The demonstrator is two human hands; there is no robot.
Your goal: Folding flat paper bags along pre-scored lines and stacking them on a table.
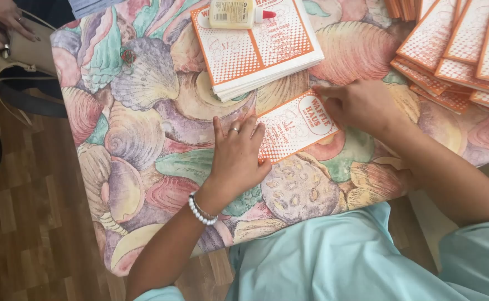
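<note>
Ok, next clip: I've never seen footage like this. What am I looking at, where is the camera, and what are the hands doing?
There is no machine here. The single picture comes from a camera worn on a person's head, looking down at their own two bare hands over a table covered with a shell-patterned cloth. The left hand, with a ring and a pearl bracelet, lies flat on the left edge of a small orange-and-white printed card. The right hand presses the card's far right end. Neither hand lifts anything. Beyond the card lies a stack of similar printed sheets with a glue bottle on top, and more orange sheets fan out at the upper right. Another person's hands show at the upper left.
</note>
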